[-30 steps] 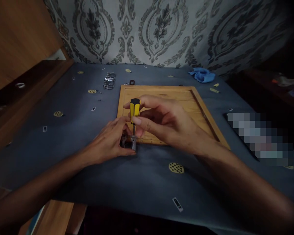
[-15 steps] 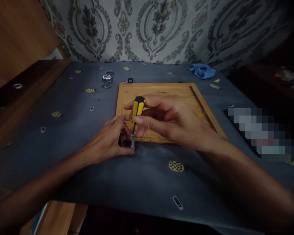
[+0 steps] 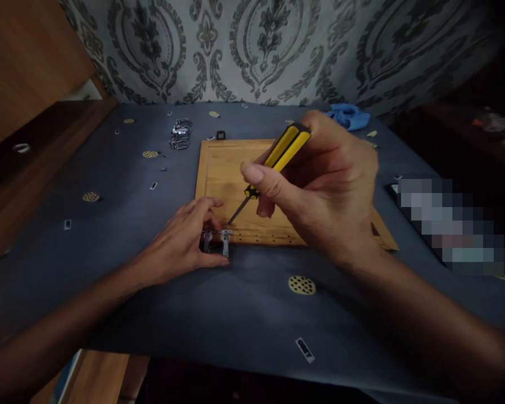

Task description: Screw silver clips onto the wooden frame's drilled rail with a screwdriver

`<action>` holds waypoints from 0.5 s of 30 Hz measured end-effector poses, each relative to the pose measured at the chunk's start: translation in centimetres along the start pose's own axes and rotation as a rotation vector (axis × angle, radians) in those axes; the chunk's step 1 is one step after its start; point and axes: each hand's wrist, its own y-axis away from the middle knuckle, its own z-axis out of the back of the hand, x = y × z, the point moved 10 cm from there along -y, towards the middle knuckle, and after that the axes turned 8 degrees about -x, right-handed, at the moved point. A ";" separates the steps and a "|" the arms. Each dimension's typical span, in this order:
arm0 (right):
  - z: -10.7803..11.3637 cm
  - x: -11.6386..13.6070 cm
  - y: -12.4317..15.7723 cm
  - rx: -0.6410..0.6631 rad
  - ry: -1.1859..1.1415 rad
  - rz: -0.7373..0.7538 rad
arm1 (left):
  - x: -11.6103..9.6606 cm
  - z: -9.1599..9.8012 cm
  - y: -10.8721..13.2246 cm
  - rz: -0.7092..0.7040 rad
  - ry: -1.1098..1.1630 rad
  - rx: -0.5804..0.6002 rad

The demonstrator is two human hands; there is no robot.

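Note:
In my right hand is a screwdriver with a yellow and black handle, pinched between thumb and fingers and tilted. Its tip points down to the left, close above a small silver metal latch. My left hand grips this latch at the near left edge of a framed wooden panel, thumb below and fingers above. The panel's near edge shows a row of small dark holes. My right hand covers much of the panel's right side.
Several more shiny metal latches lie at the back left, with small screws nearby. A blue cloth lies at the back right. A pixelated flat object is on the right. Wooden furniture borders the left side of the patterned blue tablecloth.
My right hand has lifted the screwdriver up and to the right, and the handle now leans right instead of standing nearly upright. My left hand stays at the latch.

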 end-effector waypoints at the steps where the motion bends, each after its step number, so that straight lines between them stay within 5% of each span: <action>1: -0.2 -0.3 0.0 0.027 0.024 -0.012 | 0.1 0.0 0.0 -0.002 0.002 -0.002; 15: -1.7 -2.8 0.9 0.153 0.044 -0.061 | 0.2 -0.1 -0.1 -0.016 -0.015 -0.003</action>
